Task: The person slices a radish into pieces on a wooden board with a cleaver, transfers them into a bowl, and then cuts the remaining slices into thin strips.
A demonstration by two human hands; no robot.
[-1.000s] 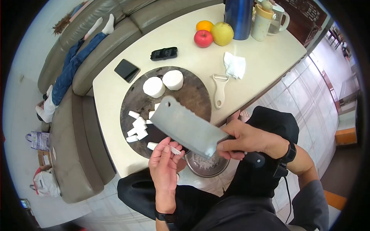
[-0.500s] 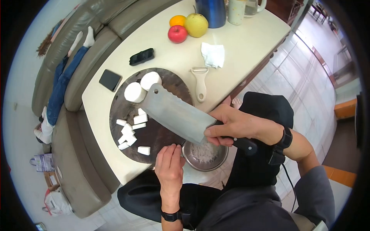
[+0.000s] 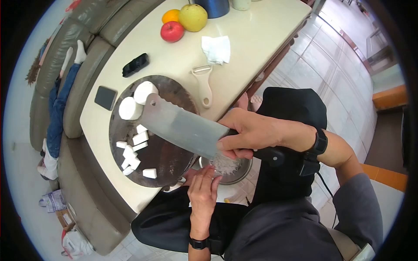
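Observation:
My right hand (image 3: 248,132) grips the black handle of a cleaver (image 3: 185,128). Its broad blade hangs flat above the round dark cutting board (image 3: 170,161), pointing left. My left hand (image 3: 202,189) has its fingers stretched out and its fingertips at the near left side of a metal bowl (image 3: 237,177). In the bowl lie thin white shreds (image 3: 225,165), partly covered by the blade and my right hand. On the board are two thick white round pieces (image 3: 129,108) and several small white blocks (image 3: 140,138).
A white peeler (image 3: 203,87), a folded white tissue (image 3: 216,49), a black object (image 3: 136,65) and a phone (image 3: 105,98) lie on the table (image 3: 174,56). Fruit, including a red apple (image 3: 172,31), sits farther back. A person's legs (image 3: 65,91) rest on the sofa (image 3: 82,187).
The view has shifted, so the table and board appear farther left. My left hand has moved from beside the board's edge toward the shreds in the bowl. The cleaver stays in my right hand.

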